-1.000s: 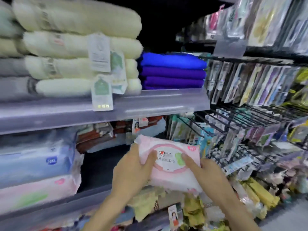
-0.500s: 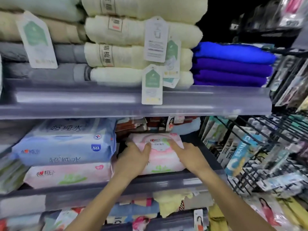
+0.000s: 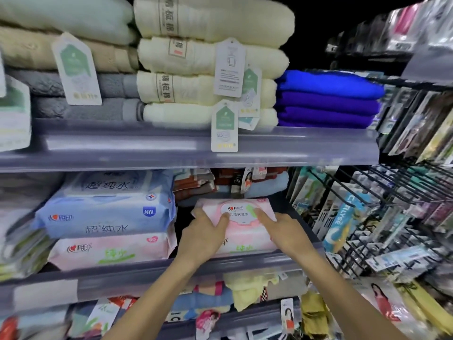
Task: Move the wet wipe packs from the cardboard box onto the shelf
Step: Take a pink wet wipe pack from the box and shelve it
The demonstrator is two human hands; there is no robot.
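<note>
A pink wet wipe pack (image 3: 241,218) with a round white lid label lies on the middle shelf (image 3: 245,263), on top of another pink pack whose front shows beneath it. My left hand (image 3: 204,235) grips its left end and my right hand (image 3: 284,231) grips its right end, thumbs on top. To the left on the same shelf, a blue wet wipe pack (image 3: 105,207) rests on a pink wet wipe pack (image 3: 110,249). The cardboard box is out of view.
Folded cream towels (image 3: 208,77) and blue towels (image 3: 328,99) fill the upper shelf, with hang tags drooping over its edge. Folded cloths sit at the back of the middle shelf. Wire hooks with hanging packets (image 3: 382,207) jut out at the right. More cloths lie below.
Both hands carried the pink pack from in front of the shelf edge onto the middle shelf, on top of another pink pack. The camera view swung left and closer.
</note>
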